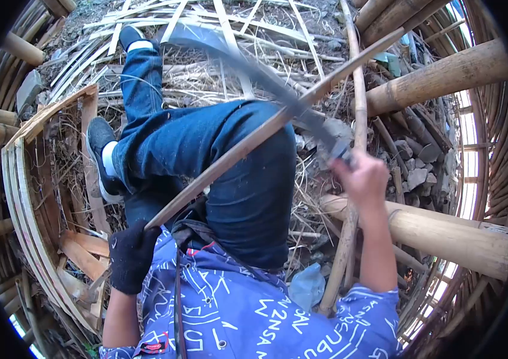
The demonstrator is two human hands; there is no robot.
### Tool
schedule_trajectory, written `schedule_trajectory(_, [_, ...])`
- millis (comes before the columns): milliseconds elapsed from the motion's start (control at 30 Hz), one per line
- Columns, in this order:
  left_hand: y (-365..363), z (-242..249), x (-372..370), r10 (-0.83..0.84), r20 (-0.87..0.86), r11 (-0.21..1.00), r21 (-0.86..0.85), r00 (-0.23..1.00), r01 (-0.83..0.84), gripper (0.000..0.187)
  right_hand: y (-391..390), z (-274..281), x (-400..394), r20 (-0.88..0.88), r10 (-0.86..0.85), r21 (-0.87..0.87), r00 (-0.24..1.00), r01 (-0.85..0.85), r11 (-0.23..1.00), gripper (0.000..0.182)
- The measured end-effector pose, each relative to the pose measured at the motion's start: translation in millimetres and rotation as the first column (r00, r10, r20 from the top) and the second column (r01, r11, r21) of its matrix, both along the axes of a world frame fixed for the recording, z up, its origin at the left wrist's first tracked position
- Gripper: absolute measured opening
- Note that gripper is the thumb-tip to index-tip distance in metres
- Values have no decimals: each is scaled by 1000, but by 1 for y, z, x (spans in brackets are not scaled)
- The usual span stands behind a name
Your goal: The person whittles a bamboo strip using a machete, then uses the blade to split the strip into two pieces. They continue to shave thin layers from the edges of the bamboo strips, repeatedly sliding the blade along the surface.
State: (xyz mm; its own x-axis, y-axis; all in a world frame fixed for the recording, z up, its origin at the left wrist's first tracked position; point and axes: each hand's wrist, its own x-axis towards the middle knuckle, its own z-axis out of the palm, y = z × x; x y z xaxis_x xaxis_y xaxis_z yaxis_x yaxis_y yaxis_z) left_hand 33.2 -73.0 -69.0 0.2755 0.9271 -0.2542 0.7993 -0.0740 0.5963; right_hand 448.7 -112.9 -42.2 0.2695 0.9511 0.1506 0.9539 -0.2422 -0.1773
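Observation:
My left hand (131, 257), in a black glove, is closed around the lower end of a long split bamboo strip (230, 158). From there the strip slants up to the right, passing over my bent knee. In my bare right hand (363, 179) is the dark handle of a machete (254, 73). Its long curved blade, smeared by motion, points up and left and crosses the strip in this view, just beyond the knee.
Thin pale bamboo strips (206, 23) and shavings litter the ground ahead. Thick bamboo poles (445, 78) jut in from the right, and another pole (457, 236) lies near my right forearm. Bent slats (23, 221) curve along the left. Rubble (416, 178) and a plastic bag (306, 286) lie right.

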Motion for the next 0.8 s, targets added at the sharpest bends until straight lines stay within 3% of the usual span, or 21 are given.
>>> schedule_trajectory(33, [1, 0, 3, 16, 11, 1000, 23, 1000, -16, 15, 5, 7, 0, -167, -171, -42, 971, 167, 985, 69])
schedule_trajectory(67, [1, 1, 3, 31, 19, 999, 42, 999, -32, 15, 10, 12, -10, -321, -217, 16, 922, 234, 972, 68])
schedule_trajectory(167, [0, -6, -4, 6, -18, 999, 45, 1000, -6, 16, 0, 8, -30, -301, -143, 8, 943, 153, 988, 64])
schedule_trajectory(233, [-1, -9, -3, 34, 14, 999, -8, 999, -33, 16, -2, 7, -20, -110, 62, -29, 992, -66, 997, 60])
schedule_trajectory(267, [-1, -7, -2, 25, 13, 999, -21, 1000, -25, 16, 0, 8, -13, -99, -116, -148, 988, 100, 984, 59])
schedule_trajectory(333, [4, -1, 0, 24, -2, 1000, -14, 1000, -24, 16, 6, 8, 1, -352, -178, -10, 919, 186, 982, 62])
schedule_trajectory(400, [5, -4, -1, 21, -22, 1000, 10, 1000, -21, 16, -1, 13, -23, -429, -146, 21, 891, 172, 985, 62])
schedule_trajectory(467, [2, -10, -4, 6, 20, 999, 39, 1000, -7, 16, -5, -4, -16, -147, 49, 116, 988, -32, 993, 60])
schedule_trajectory(533, [1, -12, 1, -2, 39, 1000, 17, 999, 1, 17, 0, -7, 1, -176, -58, -2, 983, 58, 998, 59])
schedule_trajectory(567, [3, -7, 8, 38, 40, 999, 15, 998, -39, 18, 5, -6, 1, -340, -100, 21, 935, 114, 993, 59])
schedule_trajectory(633, [-1, -13, -8, 88, 32, 996, -10, 996, -88, 19, -3, -4, -25, -387, -91, -13, 917, 93, 996, 61])
schedule_trajectory(700, [-4, -23, -20, 16, -5, 992, 124, 1000, -15, 18, 2, 3, -20, -425, -86, 35, 901, 111, 993, 62])
schedule_trajectory(733, [-8, -17, -18, -28, -52, 986, 160, 998, 36, 21, 0, 4, -6, -266, -65, 22, 962, 73, 997, 62])
schedule_trajectory(767, [-11, -15, -17, 35, -52, 995, 92, 998, -30, 20, 0, -2, 8, -92, -29, -9, 995, 28, 1000, 62])
schedule_trajectory(800, [-10, -14, -17, 19, -67, 996, 86, 998, -13, 20, 2, -9, 14, -169, -33, 65, 985, 44, 997, 63])
